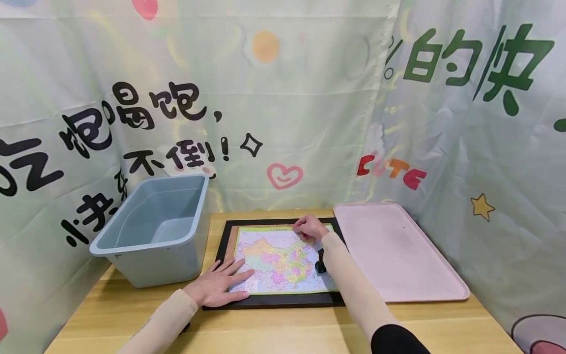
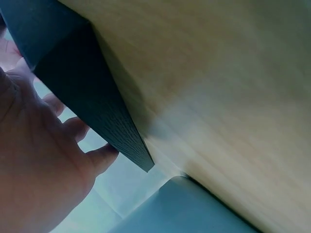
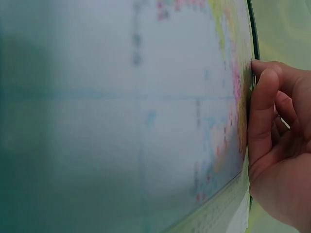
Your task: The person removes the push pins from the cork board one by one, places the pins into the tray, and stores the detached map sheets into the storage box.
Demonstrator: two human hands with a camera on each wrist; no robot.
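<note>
Nearest the camera, a black sleeve is seen low on the right, over the table. By the right hand, its fingers curled and tips drawn together, the map is met near its far edge; whether anything small is pinched cannot be told. By the left hand, laid flat with fingers spread and nothing gripped, the near left corner is covered. The map is spread on cork within a black frame, between the tub and the tray. The step in hand is judged to be straightening or fixing; a steadied corner and careful fingertip pressure along the far edge seem called for.
</note>
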